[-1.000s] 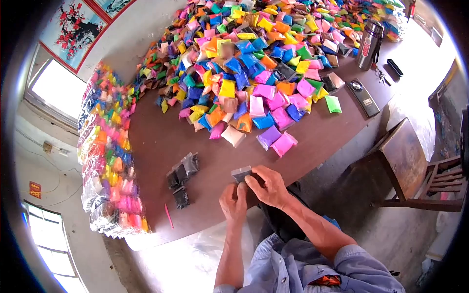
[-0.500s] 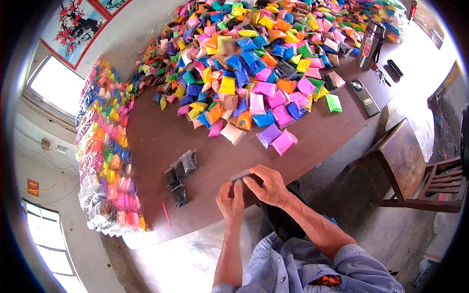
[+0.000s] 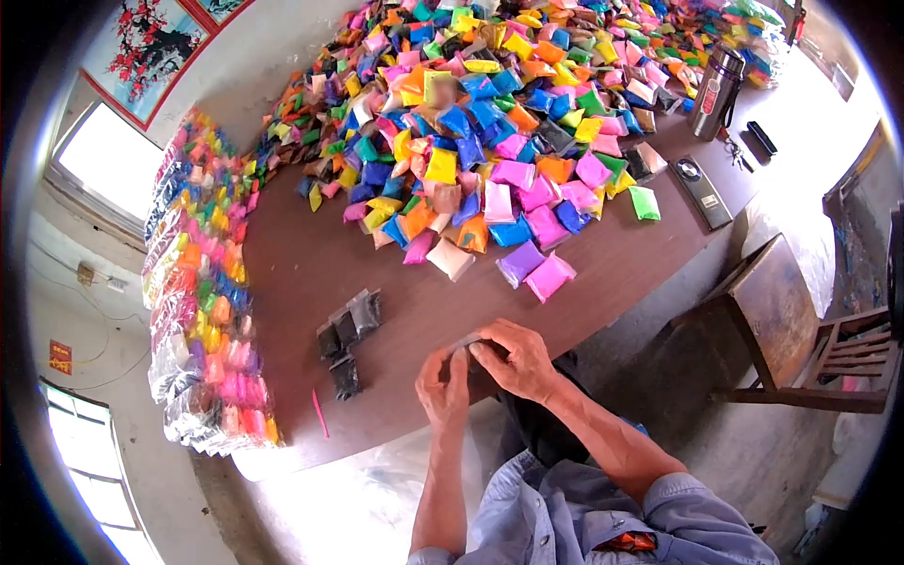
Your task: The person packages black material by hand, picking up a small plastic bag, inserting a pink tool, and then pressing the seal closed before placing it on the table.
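Near the table's front edge, my left hand [image 3: 442, 384] and my right hand [image 3: 516, 361] pinch a small dark packet [image 3: 467, 340] between thumbs and fingers. Only its upper edge shows; the fingers cover the rest. To the left of my hands, several black packets [image 3: 347, 377] in clear plastic lie close together on the brown table [image 3: 414, 315]. A thin pink strip [image 3: 321, 412] rests at the table's front left. The closest packets beyond my hands are a pink one [image 3: 549, 277] and a purple one [image 3: 520, 264].
A big heap of colourful packets [image 3: 440, 166] covers the table's far side. Bagged packets [image 3: 212, 311] are stacked along the left edge. On the right are a steel thermos [image 3: 717, 94], a flat grey device [image 3: 701, 192], keys and a black case [image 3: 762, 138]. A wooden chair [image 3: 777, 311] stands right.
Both hands stay in nearly the same place, still pinching the dark packet. Its visible edge is slightly smaller between the fingers. The view has shifted a little; the other things lie as before.
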{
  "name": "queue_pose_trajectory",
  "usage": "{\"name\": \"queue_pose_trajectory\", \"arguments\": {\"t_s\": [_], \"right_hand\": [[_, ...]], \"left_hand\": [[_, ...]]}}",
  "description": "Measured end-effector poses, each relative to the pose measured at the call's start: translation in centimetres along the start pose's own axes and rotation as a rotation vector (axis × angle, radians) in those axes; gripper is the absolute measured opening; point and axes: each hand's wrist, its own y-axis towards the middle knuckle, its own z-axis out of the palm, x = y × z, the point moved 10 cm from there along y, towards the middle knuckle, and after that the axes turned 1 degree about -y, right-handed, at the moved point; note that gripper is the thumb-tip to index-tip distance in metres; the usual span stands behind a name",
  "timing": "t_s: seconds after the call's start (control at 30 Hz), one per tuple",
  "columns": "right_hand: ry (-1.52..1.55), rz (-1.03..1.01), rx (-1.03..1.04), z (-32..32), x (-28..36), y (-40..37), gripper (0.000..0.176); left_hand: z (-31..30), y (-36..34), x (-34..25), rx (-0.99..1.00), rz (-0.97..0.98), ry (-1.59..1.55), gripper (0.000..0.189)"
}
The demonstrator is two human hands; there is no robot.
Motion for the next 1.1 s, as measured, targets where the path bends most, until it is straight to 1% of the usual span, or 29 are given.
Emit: {"name": "queue_pose_trajectory", "arguments": {"t_s": [0.03,0.1,0.13,0.2,0.23,0.43,0.5,0.63,0.7,0.83,0.9,1.03,1.1], "right_hand": [[-0.002,-0.001,0.000,-0.1,0.1,0.0,0.013],[-0.012,0.036,0.007,-0.1,0.0,0.1,0.012],[-0.013,0.034,0.007,-0.1,0.0,0.1,0.012],[-0.020,0.016,-0.021,-0.2,0.2,0.0,0.011],[-0.021,0.016,-0.021,-0.2,0.2,0.0,0.011],[-0.043,0.008,-0.036,-0.1,0.1,0.0,0.008],[-0.026,-0.030,-0.047,-0.1,0.3,0.0,0.009],[-0.011,-0.013,-0.018,0.0,0.3,0.0,0.014],[-0.012,0.009,-0.036,-0.2,0.2,-0.1,0.019],[-0.025,-0.007,-0.024,-0.2,0.7,0.1,0.021],[-0.055,-0.067,0.027,0.3,0.7,0.1,0.017],[-0.045,-0.044,0.042,0.4,0.3,0.0,0.013],[0.041,0.009,-0.034,-0.2,-0.1,-0.1,0.011]], "left_hand": [[0.0,0.0,-0.2,0.000,0.001,-0.002,0.019],[0.1,-0.2,0.0,0.009,-0.105,-0.108,0.020],[0.1,-0.1,-0.1,0.009,-0.103,-0.109,0.020],[-0.3,0.0,-1.4,-0.020,0.005,-0.020,0.022],[-0.3,0.1,-1.4,-0.020,0.005,-0.021,0.022],[-0.3,0.0,-0.7,-0.010,-0.002,0.012,0.022],[-0.3,0.0,-0.8,-0.015,-0.037,-0.030,0.022],[0.0,0.1,-0.8,0.030,-0.105,-0.079,0.019],[0.1,0.1,-0.3,0.073,-0.081,0.033,0.017],[0.2,0.2,-0.4,0.061,-0.042,-0.067,0.017],[0.2,0.3,-0.4,0.078,0.003,-0.005,0.017],[0.6,0.3,-1.3,0.080,-0.022,-0.007,0.017],[0.7,0.3,-2.8,0.059,0.023,-0.027,0.018]]}}
